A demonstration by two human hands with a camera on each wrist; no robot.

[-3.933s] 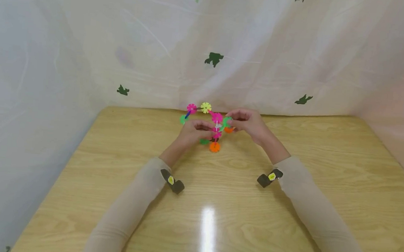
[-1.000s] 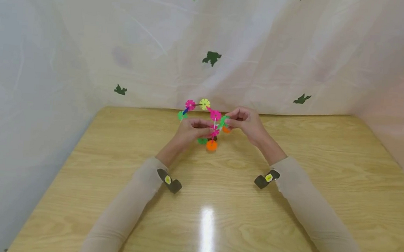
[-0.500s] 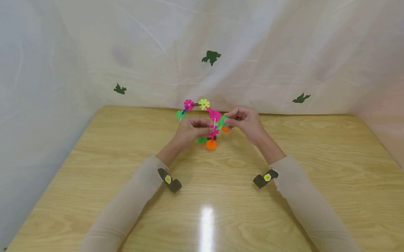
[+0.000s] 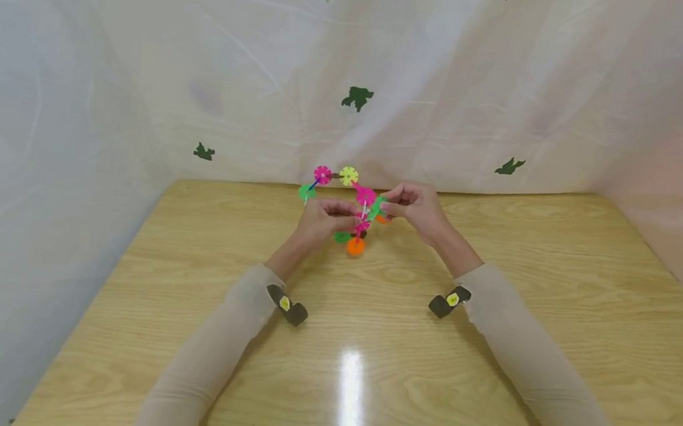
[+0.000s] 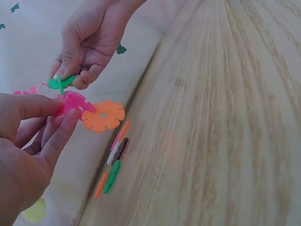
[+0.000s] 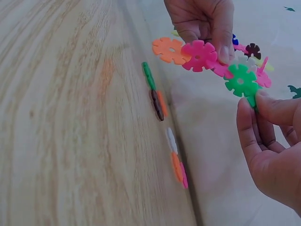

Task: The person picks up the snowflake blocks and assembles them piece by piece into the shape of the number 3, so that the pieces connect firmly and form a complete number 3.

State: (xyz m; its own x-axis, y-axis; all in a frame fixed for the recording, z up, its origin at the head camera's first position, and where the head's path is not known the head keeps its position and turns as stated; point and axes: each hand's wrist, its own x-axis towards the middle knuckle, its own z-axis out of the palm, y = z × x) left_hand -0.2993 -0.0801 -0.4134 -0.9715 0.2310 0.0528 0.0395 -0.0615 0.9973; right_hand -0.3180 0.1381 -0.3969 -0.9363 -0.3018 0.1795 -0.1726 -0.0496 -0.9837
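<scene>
A chain of notched plastic discs hangs between both hands, looping above the left hand in the head view with a pink disc (image 4: 322, 175) and a yellow disc (image 4: 348, 176) at its top. My left hand (image 4: 319, 223) pinches a pink disc (image 5: 77, 104) of the chain between thumb and fingers. An orange disc (image 5: 106, 117) sticks out beyond it. My right hand (image 4: 419, 210) pinches a green piece at the chain's right side. In the right wrist view, a green disc (image 6: 241, 81) stands just above the right fingertips, overlapping the neighbouring pink and white pieces.
On the wooden table (image 4: 379, 350), near its back edge, lie several loose discs seen edge-on, among them a green disc (image 6: 148, 76), a brown disc (image 6: 157, 105) and a white disc (image 6: 171, 139). Behind the table hangs a pale curtain (image 4: 255, 79) with green leaf prints.
Both hands keep their grips on the chain. Compared with the oldest frame, the top of its loop is slightly higher; over the last second it barely shifts.
</scene>
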